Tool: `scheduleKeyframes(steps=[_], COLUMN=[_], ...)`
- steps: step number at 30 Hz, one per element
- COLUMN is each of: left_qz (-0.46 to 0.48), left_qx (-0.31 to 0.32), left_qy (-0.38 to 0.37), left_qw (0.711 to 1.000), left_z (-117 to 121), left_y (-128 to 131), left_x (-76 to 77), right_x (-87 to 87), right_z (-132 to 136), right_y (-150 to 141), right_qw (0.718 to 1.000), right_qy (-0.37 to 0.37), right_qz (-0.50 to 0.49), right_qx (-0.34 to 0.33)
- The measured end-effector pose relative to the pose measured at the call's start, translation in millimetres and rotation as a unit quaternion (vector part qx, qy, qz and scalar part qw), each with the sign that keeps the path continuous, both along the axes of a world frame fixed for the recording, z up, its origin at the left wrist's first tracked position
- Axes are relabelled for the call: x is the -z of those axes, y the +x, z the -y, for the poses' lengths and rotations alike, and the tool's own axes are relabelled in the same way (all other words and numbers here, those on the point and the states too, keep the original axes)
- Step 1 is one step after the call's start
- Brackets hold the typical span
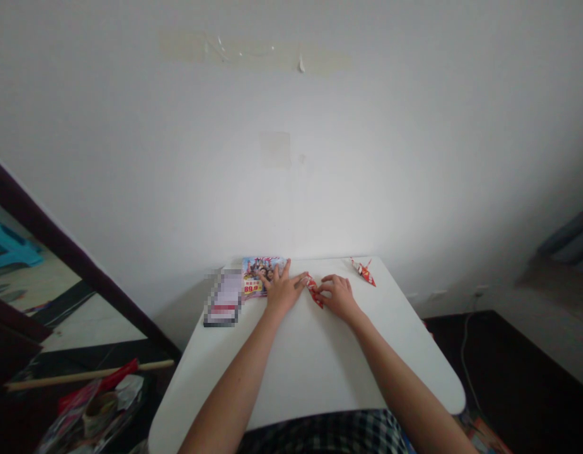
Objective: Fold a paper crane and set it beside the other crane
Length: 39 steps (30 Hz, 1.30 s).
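Note:
A narrow piece of folded red-and-white patterned paper lies on the white table, between my two hands. My left hand is spread flat; its fingers rest over a colourful printed flyer, and its thumb side reaches the top end of the folded paper. With bent fingers, my right hand pinches the right edge of that paper. A red-and-white origami crane sits by itself near the table's far right corner.
A blurred-out phone-like object lies at the table's left edge. The wall stands right behind the table. On the floor at left are a wooden stick and a cluttered heap with a tub. A cable hangs at right.

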<state>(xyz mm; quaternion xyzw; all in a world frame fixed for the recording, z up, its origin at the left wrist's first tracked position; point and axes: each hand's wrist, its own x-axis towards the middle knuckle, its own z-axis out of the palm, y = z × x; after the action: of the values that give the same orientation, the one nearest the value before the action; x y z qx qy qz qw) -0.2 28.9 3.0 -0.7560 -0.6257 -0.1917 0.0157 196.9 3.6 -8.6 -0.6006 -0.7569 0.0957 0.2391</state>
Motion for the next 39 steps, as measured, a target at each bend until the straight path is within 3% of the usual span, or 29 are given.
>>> scheduleKeyframes(steps=[11, 26, 39], left_qz=[-0.007, 0.011, 0.026], left_qx=[-0.018, 0.059, 0.068], left_qy=[0.0, 0.01, -0.007], left_qw=[1.0, 0.998, 0.997], left_z=[-0.6, 10.0, 11.5], left_y=[1.8, -5.6, -5.2], left_x=[-0.8, -5.2, -1.9], right_x=[1.5, 0.8, -0.6], right_z=[0.3, 9.8, 5.5], right_y=[-0.3, -5.5, -0.4], right_qw=[1.0, 0.999, 1.0], right_qy=[0.009, 0.036, 0.015], right_qz=[-0.005, -0.001, -0.017], right_qx=[0.002, 0.02, 0.014])
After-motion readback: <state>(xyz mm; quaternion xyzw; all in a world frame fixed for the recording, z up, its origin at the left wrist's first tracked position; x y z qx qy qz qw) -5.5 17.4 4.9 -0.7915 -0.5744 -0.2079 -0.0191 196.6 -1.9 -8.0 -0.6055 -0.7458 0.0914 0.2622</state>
